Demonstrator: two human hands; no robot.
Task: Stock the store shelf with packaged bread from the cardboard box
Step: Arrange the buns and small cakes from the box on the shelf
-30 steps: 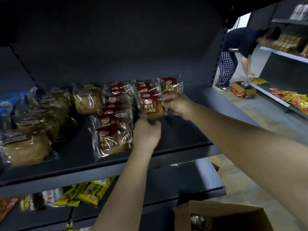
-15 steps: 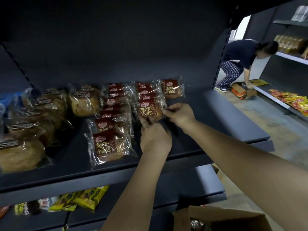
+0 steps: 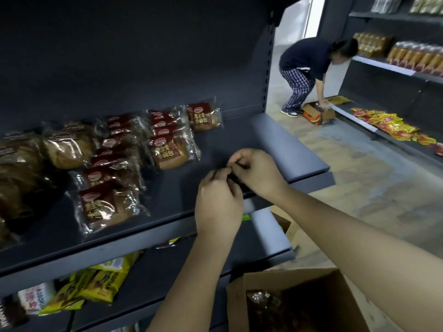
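Observation:
Clear-wrapped bread packs with dark red labels lie in rows on the dark shelf (image 3: 223,142). One row ends at a front pack (image 3: 105,207), a second row ends at a pack (image 3: 167,152), and a single pack (image 3: 202,117) lies at the back right. My left hand (image 3: 218,200) and my right hand (image 3: 256,171) meet over the shelf's bare front right part, to the right of the packs. Their fingertips are pinched together and no pack is in them. The open cardboard box (image 3: 294,276) stands at the bottom right with wrapped bread (image 3: 263,300) inside.
Larger brown buns in clear wrap (image 3: 67,149) fill the shelf's left side. Yellow snack bags (image 3: 103,283) lie on the shelf below. Across the aisle a person (image 3: 306,65) bends over a small box (image 3: 316,113) beside a shelf with yellow and red packets (image 3: 388,125).
Both hands let go of the front pack of the second row and drew back toward me and to the right. That pack now lies on the shelf.

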